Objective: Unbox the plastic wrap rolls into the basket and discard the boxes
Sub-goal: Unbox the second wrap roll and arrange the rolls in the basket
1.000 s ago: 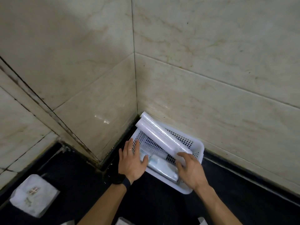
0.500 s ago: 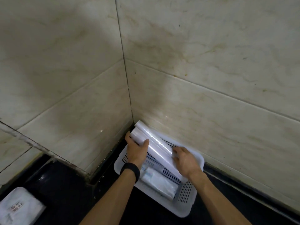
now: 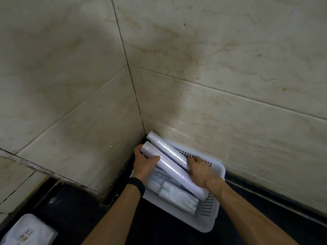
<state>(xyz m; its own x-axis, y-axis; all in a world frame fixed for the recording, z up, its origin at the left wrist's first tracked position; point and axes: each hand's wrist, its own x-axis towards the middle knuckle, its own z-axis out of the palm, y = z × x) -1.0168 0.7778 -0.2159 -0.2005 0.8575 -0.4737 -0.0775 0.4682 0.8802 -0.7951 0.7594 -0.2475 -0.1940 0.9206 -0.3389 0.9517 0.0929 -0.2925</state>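
in the wall corner: a white basket (image 3: 215, 214) sits on the dark floor (image 3: 155, 227), its far end pushed against the tiled wall (image 3: 230, 121).
risk, rolls slipping: the two long rolls look longer than the basket, so their far ends stick out over its rim toward the corner. if either hand lets go too soon, i judge they could slide or roll off the rim onto the floor.
risk, basket tipping: both rolls lean on the far rim. a hard push down there could lift the near end of the basket, which looks light.
risk, crushed wrap: the film is smooth and shiny, so a tight squeeze could dent it and a loose one could let it slip.
left hand (image 3: 143, 161): closed around the far end of the nearer roll (image 3: 169, 167), thumb over the top, fingers underneath.
right hand (image 3: 200, 169): lies flat, palm down, fingers spread; it presses on the near end of the farther roll (image 3: 165, 147) and crosses over the nearer one. i cannot tell whether it grips anything.
rolls from the hands: the nearer roll runs from the left palm, under the right hand, to the basket's near right side. the farther roll lies just beyond it, touching it, reaching ahead of the left fingertips.
under the rolls: a clear bagged bundle (image 3: 178, 197) lies in the basket bottom, just right of the left wrist, which wears a black band (image 3: 136, 184).
behind the left arm: a white packet (image 3: 26, 232) lies well apart on the floor.
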